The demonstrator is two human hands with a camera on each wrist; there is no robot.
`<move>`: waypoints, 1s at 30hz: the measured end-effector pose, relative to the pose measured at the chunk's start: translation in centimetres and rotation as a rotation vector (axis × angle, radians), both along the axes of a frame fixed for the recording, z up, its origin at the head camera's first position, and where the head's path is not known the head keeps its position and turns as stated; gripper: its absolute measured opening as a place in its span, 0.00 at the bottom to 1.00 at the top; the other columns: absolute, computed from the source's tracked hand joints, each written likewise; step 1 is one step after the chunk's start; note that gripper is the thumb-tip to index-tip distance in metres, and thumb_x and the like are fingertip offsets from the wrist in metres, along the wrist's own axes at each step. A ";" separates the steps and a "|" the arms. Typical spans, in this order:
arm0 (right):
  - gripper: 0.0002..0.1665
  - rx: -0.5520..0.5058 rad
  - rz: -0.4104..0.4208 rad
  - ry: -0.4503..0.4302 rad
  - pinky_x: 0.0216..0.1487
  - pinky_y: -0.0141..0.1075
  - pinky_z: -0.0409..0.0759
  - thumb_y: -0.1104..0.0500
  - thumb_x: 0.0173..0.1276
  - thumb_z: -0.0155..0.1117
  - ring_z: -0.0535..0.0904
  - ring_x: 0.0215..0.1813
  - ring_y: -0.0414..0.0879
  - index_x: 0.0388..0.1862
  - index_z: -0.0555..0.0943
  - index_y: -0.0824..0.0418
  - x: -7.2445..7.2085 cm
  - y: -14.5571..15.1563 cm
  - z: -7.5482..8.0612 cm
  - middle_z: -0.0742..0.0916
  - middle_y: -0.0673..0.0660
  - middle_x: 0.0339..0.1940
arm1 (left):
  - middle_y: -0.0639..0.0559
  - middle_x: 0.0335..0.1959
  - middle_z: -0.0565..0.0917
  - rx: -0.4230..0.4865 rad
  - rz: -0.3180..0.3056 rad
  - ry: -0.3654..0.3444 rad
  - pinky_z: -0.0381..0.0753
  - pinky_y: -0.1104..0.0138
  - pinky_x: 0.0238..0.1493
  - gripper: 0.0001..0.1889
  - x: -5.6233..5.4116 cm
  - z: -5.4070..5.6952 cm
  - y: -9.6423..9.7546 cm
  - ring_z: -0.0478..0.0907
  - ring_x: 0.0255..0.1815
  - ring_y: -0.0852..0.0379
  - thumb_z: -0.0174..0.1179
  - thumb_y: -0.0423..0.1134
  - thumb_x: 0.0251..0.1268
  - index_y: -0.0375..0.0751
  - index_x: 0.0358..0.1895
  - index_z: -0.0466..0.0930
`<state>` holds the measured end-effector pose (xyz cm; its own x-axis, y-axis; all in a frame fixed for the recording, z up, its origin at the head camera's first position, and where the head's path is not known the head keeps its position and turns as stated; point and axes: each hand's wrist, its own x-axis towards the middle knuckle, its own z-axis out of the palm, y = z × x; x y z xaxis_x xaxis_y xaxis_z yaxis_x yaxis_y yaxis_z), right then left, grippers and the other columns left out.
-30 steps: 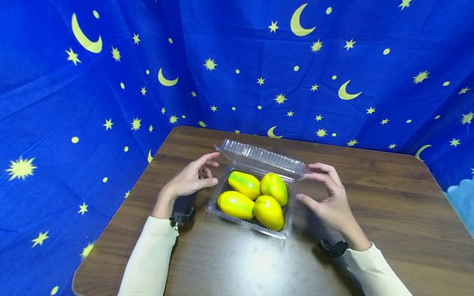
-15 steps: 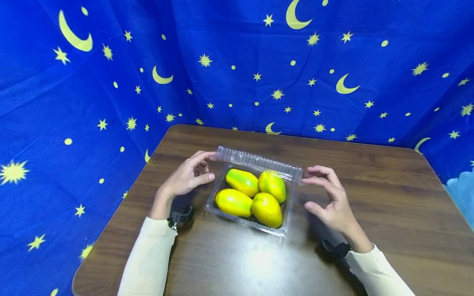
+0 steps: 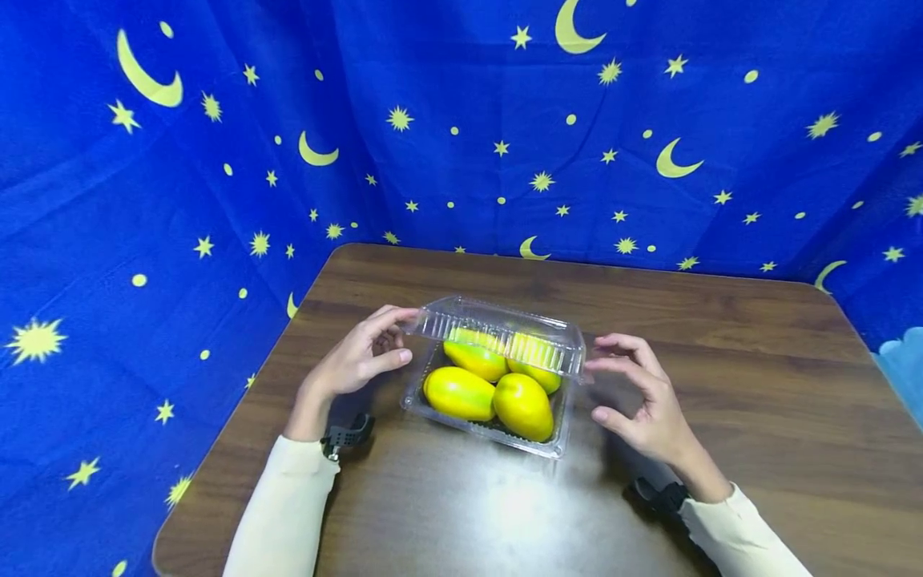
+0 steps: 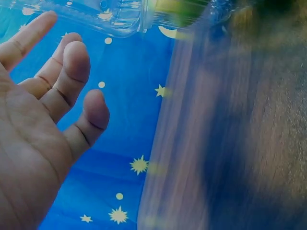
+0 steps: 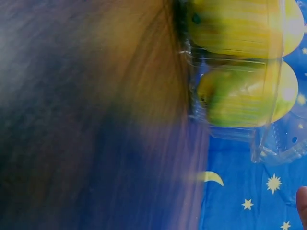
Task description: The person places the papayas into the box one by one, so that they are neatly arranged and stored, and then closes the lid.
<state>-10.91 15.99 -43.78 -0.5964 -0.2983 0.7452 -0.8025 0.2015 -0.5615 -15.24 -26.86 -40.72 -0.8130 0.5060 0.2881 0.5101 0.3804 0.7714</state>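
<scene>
A clear plastic clamshell box point(image 3: 481, 433) sits on the table, holding several yellow-green mangoes point(image 3: 458, 394). Its hinged lid point(image 3: 505, 312) leans forward, half lowered, over the back mangoes. At the lid's left corner, the index fingertip of my left hand point(image 3: 360, 353) touches the edge; the thumb stays apart from the box. My right hand point(image 3: 645, 393) has its fingertips at the lid's right corner, thumb spread away. In the left wrist view, the left fingers point(image 4: 76, 60) are loosely bent below the clear plastic. In the right wrist view, only one fingertip point(image 5: 302, 203) shows, near the lid's corner.
The brown wooden table point(image 3: 735, 385) has rounded corners. A blue cloth point(image 3: 461, 96) with yellow moons and stars hangs behind it and along the left side. A black wrist strap point(image 3: 349, 433) sits on the left wrist, another point(image 3: 659, 494) on the right.
The lid has tipped from leaning back to forward over the back mangoes. Both hands have followed its corners slightly toward me. The box's base has stayed in place.
</scene>
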 end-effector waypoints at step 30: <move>0.24 0.117 -0.208 -0.369 0.54 0.32 0.77 0.69 0.60 0.67 0.76 0.56 0.41 0.56 0.81 0.58 4.6 -2.1 -1.2 0.76 0.60 0.64 | 0.52 0.59 0.78 -0.042 -0.014 -0.064 0.75 0.60 0.46 0.22 1.2 -1.7 -0.5 0.76 0.45 0.52 0.55 0.43 0.73 0.51 0.68 0.73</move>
